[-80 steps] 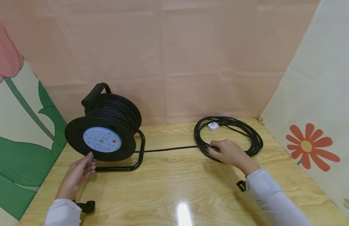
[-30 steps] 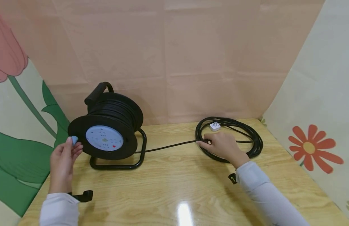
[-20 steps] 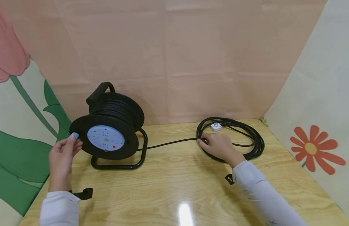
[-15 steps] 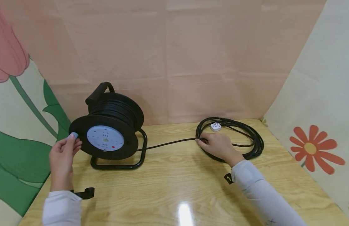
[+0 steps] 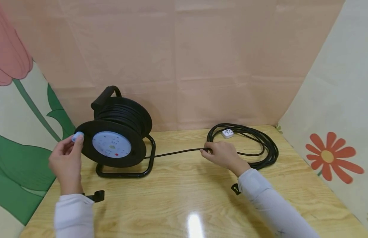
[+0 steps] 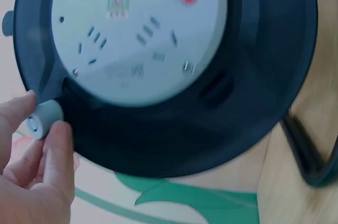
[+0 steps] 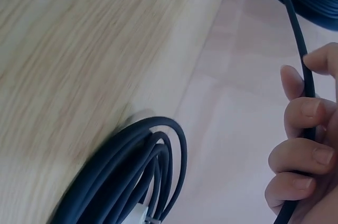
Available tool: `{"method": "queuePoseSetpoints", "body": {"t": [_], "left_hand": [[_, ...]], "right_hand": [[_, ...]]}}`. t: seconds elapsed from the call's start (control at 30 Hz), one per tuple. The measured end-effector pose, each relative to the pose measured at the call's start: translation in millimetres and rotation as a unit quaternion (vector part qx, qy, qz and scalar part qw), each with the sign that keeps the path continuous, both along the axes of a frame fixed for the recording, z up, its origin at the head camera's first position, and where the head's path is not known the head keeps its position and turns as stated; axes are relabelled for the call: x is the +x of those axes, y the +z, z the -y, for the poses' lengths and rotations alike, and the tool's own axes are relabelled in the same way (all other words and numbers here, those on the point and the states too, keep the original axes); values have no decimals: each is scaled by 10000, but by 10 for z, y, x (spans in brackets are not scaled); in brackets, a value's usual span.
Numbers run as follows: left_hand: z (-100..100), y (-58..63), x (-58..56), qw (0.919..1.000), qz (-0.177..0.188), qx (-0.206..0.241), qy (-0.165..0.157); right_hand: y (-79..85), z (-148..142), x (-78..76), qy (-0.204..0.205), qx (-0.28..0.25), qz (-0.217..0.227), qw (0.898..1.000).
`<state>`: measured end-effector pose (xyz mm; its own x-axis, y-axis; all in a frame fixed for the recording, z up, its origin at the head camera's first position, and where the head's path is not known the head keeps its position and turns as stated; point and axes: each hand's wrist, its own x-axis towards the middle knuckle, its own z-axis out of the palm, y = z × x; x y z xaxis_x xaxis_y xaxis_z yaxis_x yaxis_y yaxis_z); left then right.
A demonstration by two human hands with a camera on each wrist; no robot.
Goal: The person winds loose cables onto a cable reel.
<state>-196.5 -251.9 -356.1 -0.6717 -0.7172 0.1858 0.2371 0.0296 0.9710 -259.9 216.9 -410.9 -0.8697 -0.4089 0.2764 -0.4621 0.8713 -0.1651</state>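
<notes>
A black cable reel [image 5: 121, 112] with a pale socket face [image 5: 108, 145] stands at the left of the table in its tube frame. My left hand [image 5: 68, 162] pinches the pale crank knob [image 6: 46, 118] near the rim of the reel's front disc, thumb and fingers on either side. From the reel a black cable [image 5: 178, 152] runs right to my right hand [image 5: 224, 154]. In the right wrist view, the fingers curl around this cable [image 7: 296, 31]. Behind that hand lies a loose coil [image 5: 268, 145] of the same cable, with a white plug [image 5: 227, 133] inside it.
The wooden table [image 5: 160, 205] meets a pink backdrop [image 5: 178, 66] behind the reel and coil. Patterned panels [image 5: 345, 99] flank both sides. A carrying handle [image 5: 103, 98] sticks up above the reel.
My left hand has carried the knob from the disc's bottom up to its left side, turning the disc. My right hand, still gripping the cable, has shifted left toward the reel.
</notes>
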Motion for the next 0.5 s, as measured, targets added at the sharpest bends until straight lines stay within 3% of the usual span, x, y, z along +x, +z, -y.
{"method": "queuePoseSetpoints", "body": {"t": [0.17, 0.3, 0.5], "left_hand": [[-138, -10, -60, 9974, -676, 68, 259], [-238, -6, -94, 9916, -1255, 150, 284], [-332, 58, -117, 9888, -1472, 120, 205]], "right_hand": [[5, 113, -49, 203, -11, -102, 9997], [-19, 172, -63, 311, 17, -143, 9994], [-56, 252, -100, 138, -12, -65, 9999]]}}
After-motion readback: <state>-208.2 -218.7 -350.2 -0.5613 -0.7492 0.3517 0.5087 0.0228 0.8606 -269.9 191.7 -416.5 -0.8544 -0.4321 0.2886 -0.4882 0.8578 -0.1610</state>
